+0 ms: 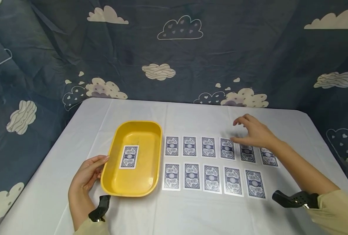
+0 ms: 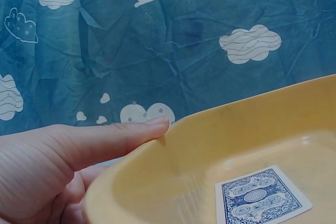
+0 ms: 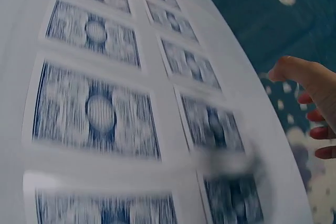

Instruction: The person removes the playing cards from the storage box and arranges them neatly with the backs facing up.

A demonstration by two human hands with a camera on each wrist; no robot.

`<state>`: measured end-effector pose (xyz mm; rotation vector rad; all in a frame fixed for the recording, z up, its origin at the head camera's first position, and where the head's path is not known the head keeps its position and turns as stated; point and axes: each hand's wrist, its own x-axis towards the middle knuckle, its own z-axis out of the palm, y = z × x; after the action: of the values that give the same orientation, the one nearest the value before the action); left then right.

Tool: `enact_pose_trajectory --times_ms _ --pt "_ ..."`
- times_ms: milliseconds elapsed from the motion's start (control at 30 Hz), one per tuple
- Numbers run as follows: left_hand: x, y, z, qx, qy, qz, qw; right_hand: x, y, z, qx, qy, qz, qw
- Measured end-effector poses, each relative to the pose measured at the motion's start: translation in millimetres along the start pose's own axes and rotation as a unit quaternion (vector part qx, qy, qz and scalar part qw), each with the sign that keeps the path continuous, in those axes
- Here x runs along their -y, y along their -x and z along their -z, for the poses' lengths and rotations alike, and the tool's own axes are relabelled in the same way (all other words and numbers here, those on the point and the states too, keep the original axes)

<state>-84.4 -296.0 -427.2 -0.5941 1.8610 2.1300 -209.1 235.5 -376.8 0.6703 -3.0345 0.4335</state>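
My left hand point(image 1: 87, 173) grips the left rim of a yellow plastic tray point(image 1: 146, 169), its thumb on the edge as the left wrist view shows. Inside the tray lies one playing card point(image 1: 129, 157) with its blue patterned back up. My right hand point(image 1: 254, 132) hovers over the right part of the upper row of cards, fingers loosely bent and apart, holding nothing. Beneath it are a face-down card point(image 1: 227, 148) and another card point(image 1: 247, 153), partly covered by the hand. The right wrist view shows the same hand point(image 3: 315, 98) above blurred cards.
Several face-down cards stand in two rows right of the tray; the lower row includes a card point(image 1: 255, 184) at its right end. A white cloth point(image 1: 191, 213) covers the table. Behind hangs a dark curtain point(image 1: 221, 49) with cloud prints. Both wrists wear black devices.
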Motion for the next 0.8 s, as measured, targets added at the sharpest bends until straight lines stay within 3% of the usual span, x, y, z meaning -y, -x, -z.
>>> enact_pose_trajectory --times_ms 300,633,800 --pt "-0.7 -1.6 0.0 -0.009 -0.010 0.005 0.9999 86.1 -54.2 -14.7 -0.014 -0.060 0.085 0.995" --pt "0.5 -3.6 0.6 -0.002 -0.003 -0.013 0.9999 196.2 -82.5 -46.5 0.001 -0.076 0.194 0.978" --pt "-0.2 -4.6 2.4 -0.004 -0.004 -0.014 0.9999 240.9 -95.3 -67.1 0.042 -0.064 0.199 0.977"
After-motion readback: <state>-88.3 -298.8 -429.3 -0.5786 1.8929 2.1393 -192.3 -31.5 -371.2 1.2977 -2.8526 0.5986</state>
